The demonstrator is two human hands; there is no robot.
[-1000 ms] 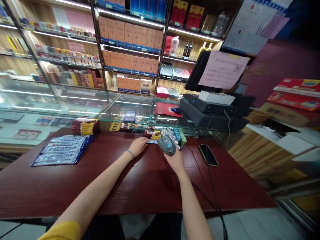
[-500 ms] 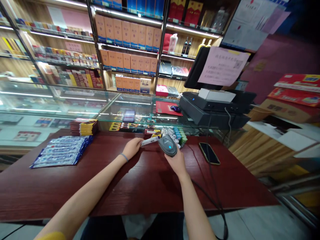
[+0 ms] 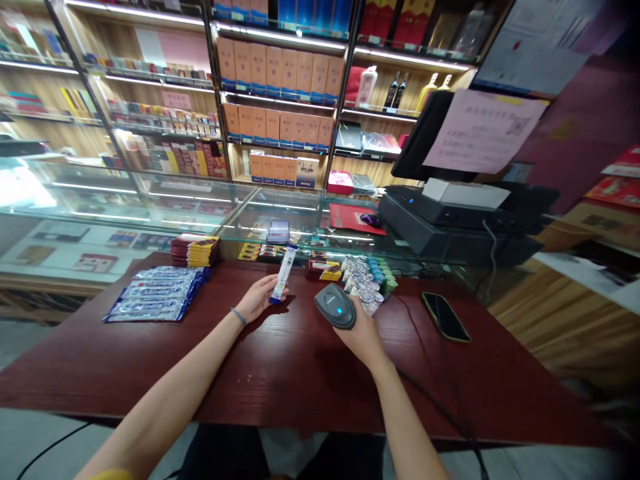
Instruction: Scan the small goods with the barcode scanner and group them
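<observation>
My left hand [image 3: 260, 298] holds a slim blue-and-white packet [image 3: 283, 275] near its lower end, tilted upward above the table. A barcode, or something like one, shows faintly on its face. In my right hand [image 3: 363, 333] is a dark grey barcode scanner [image 3: 336, 307] with a blue light on top, its head pointing left toward the packet but apart from it. Left of my hands lies a fanned row of similar blue-and-white packets [image 3: 157, 293]. Behind the scanner sit small round-topped packs [image 3: 363, 280] in clear, blue and green, beside a stack of dark red and yellow packs [image 3: 323, 269].
Another red-and-yellow stack [image 3: 195, 251] stands at the table's back left. A phone [image 3: 446, 317] lies right of the scanner, near its cable [image 3: 435, 397]. Beyond the glass counter [image 3: 240, 207] are a mouse [image 3: 371, 219], a monitor [image 3: 425, 137] and stocked shelves.
My left hand has turned the packet from nearly level to steeply upright and drawn it away from the scanner. The view has shifted left, so the surroundings appear further right.
</observation>
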